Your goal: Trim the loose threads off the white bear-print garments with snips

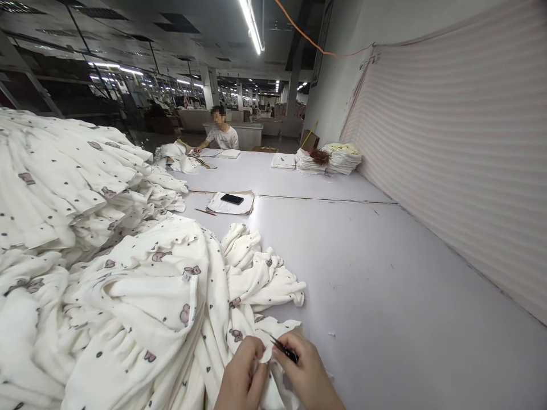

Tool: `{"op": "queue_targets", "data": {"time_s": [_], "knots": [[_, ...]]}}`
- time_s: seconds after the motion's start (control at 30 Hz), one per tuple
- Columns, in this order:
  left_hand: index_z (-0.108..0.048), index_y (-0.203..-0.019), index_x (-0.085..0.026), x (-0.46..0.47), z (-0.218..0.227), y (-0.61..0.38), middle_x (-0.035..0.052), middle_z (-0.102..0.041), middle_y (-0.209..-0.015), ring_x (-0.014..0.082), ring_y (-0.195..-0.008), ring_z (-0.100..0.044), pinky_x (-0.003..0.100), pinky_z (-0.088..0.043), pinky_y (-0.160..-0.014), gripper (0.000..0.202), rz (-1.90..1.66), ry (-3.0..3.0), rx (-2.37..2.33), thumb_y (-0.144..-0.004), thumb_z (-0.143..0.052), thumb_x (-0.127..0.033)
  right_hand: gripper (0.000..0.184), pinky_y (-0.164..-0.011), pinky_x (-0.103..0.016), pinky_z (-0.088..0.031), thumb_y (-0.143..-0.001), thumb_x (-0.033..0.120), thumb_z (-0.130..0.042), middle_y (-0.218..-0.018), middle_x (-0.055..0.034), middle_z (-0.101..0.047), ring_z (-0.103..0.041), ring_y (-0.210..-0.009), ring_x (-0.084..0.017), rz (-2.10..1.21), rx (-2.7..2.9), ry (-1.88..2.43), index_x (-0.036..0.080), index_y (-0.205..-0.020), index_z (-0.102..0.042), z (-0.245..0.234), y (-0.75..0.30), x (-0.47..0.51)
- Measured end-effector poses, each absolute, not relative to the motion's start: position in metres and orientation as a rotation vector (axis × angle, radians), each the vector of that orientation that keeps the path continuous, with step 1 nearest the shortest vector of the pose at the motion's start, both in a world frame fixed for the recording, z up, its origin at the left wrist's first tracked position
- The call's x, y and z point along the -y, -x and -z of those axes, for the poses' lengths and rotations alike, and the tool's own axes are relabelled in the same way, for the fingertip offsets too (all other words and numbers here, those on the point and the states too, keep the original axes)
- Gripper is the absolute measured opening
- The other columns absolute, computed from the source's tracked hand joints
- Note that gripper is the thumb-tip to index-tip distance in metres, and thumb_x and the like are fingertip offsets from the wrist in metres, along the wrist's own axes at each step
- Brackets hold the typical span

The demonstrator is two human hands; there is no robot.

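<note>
My left hand [244, 373] pinches the edge of a white garment [141, 307] printed with small dark dots and pinkish animal figures. Just to its right, my right hand [301, 364] is closed around small black thread snips [284, 348], whose points face the pinched fabric edge. A small white tag shows near the garment's neckline. The rest of the garment spreads in loose folds to the left of both hands, and its sleeve end lies on the table beyond them.
A high heap of matching garments [60, 176] fills the left side. Farther along the pale table [384, 273] lie papers with a phone [232, 199], a pencil [205, 212] and folded stacks [342, 158]. Another person [223, 135] sits at the far end. Striped fabric [461, 142] hangs at right.
</note>
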State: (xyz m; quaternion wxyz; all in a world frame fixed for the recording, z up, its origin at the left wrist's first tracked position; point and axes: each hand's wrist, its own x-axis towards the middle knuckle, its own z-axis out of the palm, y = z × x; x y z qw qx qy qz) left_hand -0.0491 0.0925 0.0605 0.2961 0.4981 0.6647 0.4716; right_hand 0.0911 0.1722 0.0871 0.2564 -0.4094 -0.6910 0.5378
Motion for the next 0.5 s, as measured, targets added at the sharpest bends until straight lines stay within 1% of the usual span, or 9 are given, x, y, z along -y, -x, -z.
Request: {"op": "queue_targets", "data": {"time_s": [0.03, 0.07, 0.13, 0.2, 0.23, 0.3, 0.37, 0.43, 0.5], "knots": [[-0.041, -0.074, -0.022, -0.094, -0.060, 0.051, -0.0014, -0.048, -0.073, 0.0165, -0.065, -0.046, 0.026, -0.036, -0.064, 0.015, -1.219, -1.266, -1.751, -0.085, -0.046, -0.032, 0.024, -0.064, -0.024, -0.042, -0.084, 0.039, -0.058, -0.067, 0.0019, -0.052, -0.050, -0.066, -0.014, -1.533, 1.802, 1.101, 0.019, -0.071, -0.059, -0.086, -0.089, -0.175], [-0.043, -0.073, -0.022, -0.095, -0.060, 0.052, -0.0025, -0.046, -0.070, 0.0161, -0.064, -0.045, 0.025, -0.036, -0.064, 0.017, -1.192, -1.201, -1.726, -0.085, -0.048, -0.034, 0.027, -0.062, -0.023, -0.041, -0.085, 0.043, -0.056, -0.065, 0.0033, -0.048, -0.047, -0.063, -0.013, -1.608, 1.678, 1.107, 0.019, -0.072, -0.056, -0.085, -0.088, -0.177], [-0.046, -0.072, -0.021, -0.098, -0.061, 0.057, -0.0029, -0.047, -0.069, 0.0167, -0.068, -0.048, 0.026, -0.038, -0.067, 0.018, -1.187, -1.069, -1.662, -0.083, -0.050, -0.035, 0.032, -0.057, -0.022, -0.040, -0.085, 0.051, -0.055, -0.062, 0.0056, -0.041, -0.043, -0.059, -0.012, -1.717, 1.398, 1.133, 0.020, -0.077, -0.053, -0.081, -0.089, -0.179], [-0.052, -0.073, -0.020, -0.102, -0.062, 0.060, -0.0028, -0.049, -0.069, 0.0174, -0.072, -0.051, 0.026, -0.039, -0.070, 0.017, -1.199, -0.938, -1.604, -0.080, -0.053, -0.036, 0.039, -0.053, -0.021, -0.038, -0.084, 0.057, -0.053, -0.056, 0.0070, -0.037, -0.040, -0.053, -0.010, -1.749, 1.307, 1.155, 0.020, -0.073, -0.050, -0.078, -0.092, -0.178], [-0.055, -0.075, -0.019, -0.103, -0.063, 0.062, -0.0025, -0.051, -0.070, 0.0175, -0.073, -0.052, 0.026, -0.040, -0.070, 0.018, -1.207, -0.873, -1.581, -0.078, -0.055, -0.037, 0.040, -0.053, -0.021, -0.038, -0.084, 0.057, -0.054, -0.055, 0.0068, -0.038, -0.041, -0.052, -0.010, -1.738, 1.348, 1.152, 0.020, -0.070, -0.051, -0.077, -0.094, -0.177], [-0.061, -0.080, -0.018, -0.106, -0.065, 0.063, -0.0013, -0.058, -0.073, 0.0186, -0.074, -0.054, 0.028, -0.042, -0.071, 0.024, -1.227, -0.766, -1.541, -0.075, -0.059, -0.042, 0.036, -0.058, -0.022, -0.042, -0.080, 0.053, -0.060, -0.057, 0.0038, -0.049, -0.049, -0.057, -0.013, -1.671, 1.508, 1.120, 0.018, -0.071, -0.057, -0.075, -0.098, -0.173], [-0.065, -0.087, -0.018, -0.107, -0.066, 0.062, 0.0014, -0.066, -0.082, 0.0212, -0.081, -0.059, 0.030, -0.044, -0.076, 0.031, -1.252, -0.715, -1.525, -0.074, -0.060, -0.046, 0.029, -0.070, -0.025, -0.046, -0.077, 0.045, -0.065, -0.075, -0.0018, -0.064, -0.060, -0.073, -0.018, -1.551, 1.654, 1.074, 0.018, -0.087, -0.067, -0.073, -0.099, -0.168], [-0.068, -0.091, -0.019, -0.107, -0.067, 0.060, 0.0039, -0.069, -0.092, 0.0236, -0.091, -0.060, 0.033, -0.044, -0.085, 0.032, -1.285, -0.757, -1.550, -0.075, -0.060, -0.045, 0.028, -0.078, -0.027, -0.047, -0.078, 0.041, -0.062, -0.090, -0.0056, -0.068, -0.063, -0.085, -0.022, -1.409, 1.771, 1.085, 0.020, -0.096, -0.070, -0.074, -0.100, -0.166], [-0.069, -0.094, -0.021, -0.107, -0.067, 0.059, 0.0050, -0.069, -0.096, 0.0239, -0.095, -0.060, 0.034, -0.042, -0.090, 0.029, -1.317, -0.886, -1.615, -0.079, -0.057, -0.042, 0.027, -0.075, -0.026, -0.049, -0.082, 0.040, -0.058, -0.091, -0.0071, -0.070, -0.065, -0.085, -0.022, -1.269, 1.879, 1.149, 0.021, -0.095, -0.072, -0.077, -0.100, -0.166]]}}
